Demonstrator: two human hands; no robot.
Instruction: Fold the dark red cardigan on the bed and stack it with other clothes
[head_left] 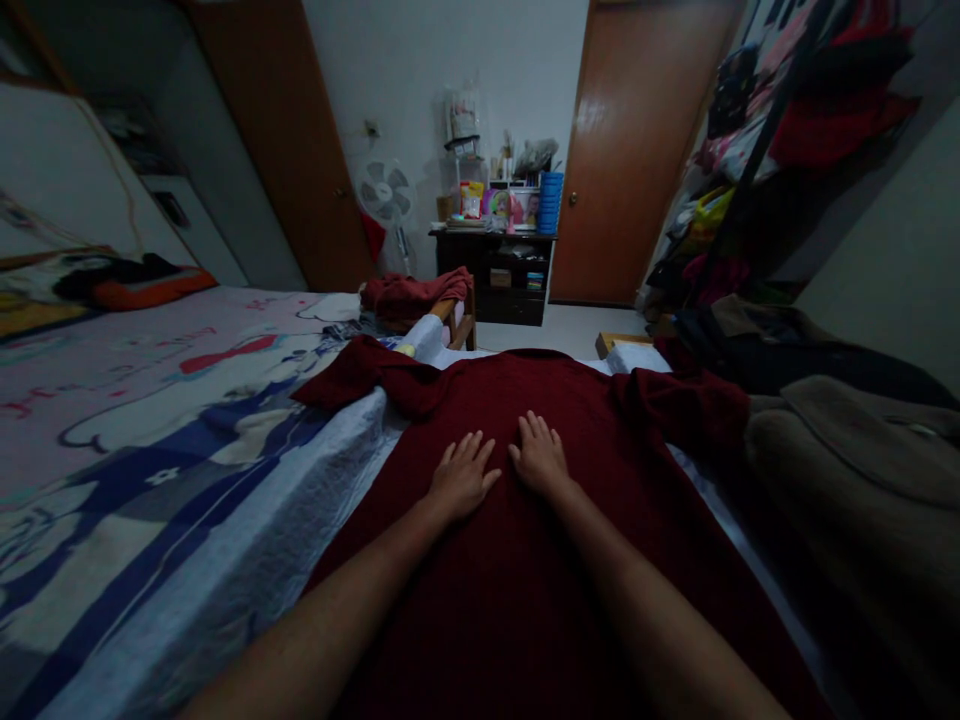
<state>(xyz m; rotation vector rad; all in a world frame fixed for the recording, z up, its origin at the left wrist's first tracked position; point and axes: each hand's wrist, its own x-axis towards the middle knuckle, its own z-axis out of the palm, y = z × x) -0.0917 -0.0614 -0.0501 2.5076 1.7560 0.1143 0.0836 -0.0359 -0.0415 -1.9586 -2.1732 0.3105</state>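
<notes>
A dark red long-sleeved garment [517, 600] lies spread out in front of me, its neckline at the far end and its lower part running out of view below. My left hand [463, 475] rests flat on it, fingers stretched out. Beside it, a small gap to the right, my right hand [538, 452] also lies palm down on the cloth with its fingers apart. Neither hand grips anything. The left sleeve [367, 370] is bunched over the pale blue cover [330, 500] underneath, and the right sleeve [682, 400] reaches toward a pile of clothes.
To the left is a bed with a patterned blanket [150, 420]. A brown coat [862, 450] lies on the right. Red cloth [416, 292] hangs over a wooden rail ahead. Farther back stand a white fan [386, 192], a dark cabinet [491, 275] and a brown door [645, 150].
</notes>
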